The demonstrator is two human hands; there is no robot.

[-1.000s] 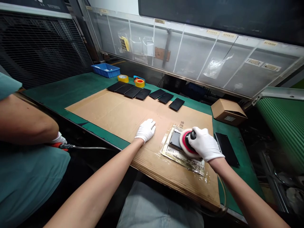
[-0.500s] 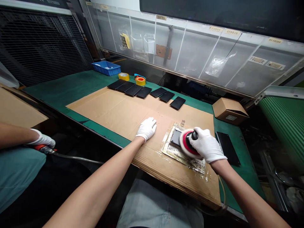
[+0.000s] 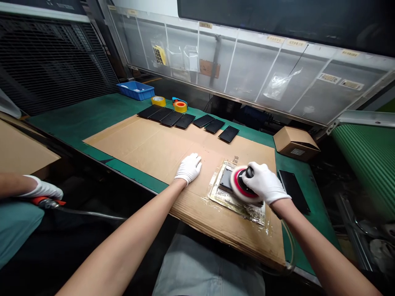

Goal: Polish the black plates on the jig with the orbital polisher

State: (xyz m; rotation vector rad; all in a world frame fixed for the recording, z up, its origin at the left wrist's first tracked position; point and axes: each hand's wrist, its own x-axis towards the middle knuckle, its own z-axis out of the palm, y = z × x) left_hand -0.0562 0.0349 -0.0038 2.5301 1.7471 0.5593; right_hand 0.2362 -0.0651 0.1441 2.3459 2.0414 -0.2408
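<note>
My gloved right hand point(image 3: 264, 183) is closed round the black grip of a polisher point(image 3: 243, 185) with a red body and a white pad. The pad lies over part of a dark grey plate point(image 3: 226, 179), hiding its right side. Under that plate is a taped-down fixture board point(image 3: 220, 198) with shiny tape round its edges. My gloved left hand point(image 3: 189, 167) rests flat on the cardboard sheet point(image 3: 138, 144), left of the board, with nothing in it.
Several black plates point(image 3: 184, 121) lie along the cardboard's far edge, near tape rolls point(image 3: 180, 107) and a blue bin point(image 3: 135, 89). A larger black panel point(image 3: 293, 191) and a cardboard box point(image 3: 296, 143) are at right. Another person's gloved hand point(image 3: 46, 189) holds an orange-handled tool at left.
The view has shifted slightly. The polisher stays on the plate in my right hand, and my left hand stays on the cardboard. The other person's hand has moved a little left.
</note>
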